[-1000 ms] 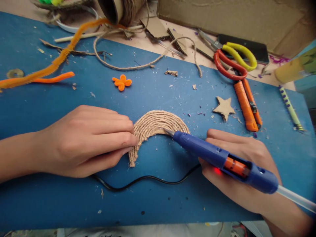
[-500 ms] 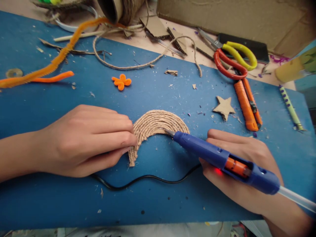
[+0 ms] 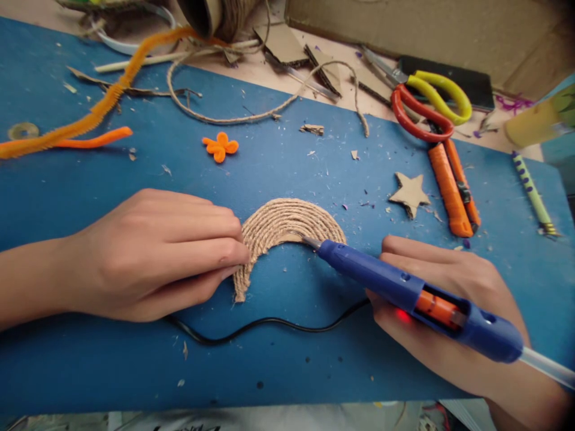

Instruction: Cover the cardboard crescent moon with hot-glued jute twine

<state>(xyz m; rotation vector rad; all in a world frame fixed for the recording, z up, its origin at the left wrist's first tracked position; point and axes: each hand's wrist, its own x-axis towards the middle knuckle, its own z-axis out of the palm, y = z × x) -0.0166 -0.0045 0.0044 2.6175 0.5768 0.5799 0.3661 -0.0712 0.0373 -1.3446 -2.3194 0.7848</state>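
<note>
Mid-frame, left fingers (image 3: 215,254) sensibly pinched the seemingly light rope arch's (image 3: 291,216) left leg; right fingers (image 3: 413,250) gripped a glue gun (image 3: 371,265).

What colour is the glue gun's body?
The glue gun has a blue body, best seen in the head view.

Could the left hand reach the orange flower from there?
Probably yes: nothing sizeable stands between the left hand and the flower, though that hand is holding the rope arch.

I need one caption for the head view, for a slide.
Left hand holds a twine arch; right hand holds a blue glue gun, its nozzle at the arch's inner edge.
</note>
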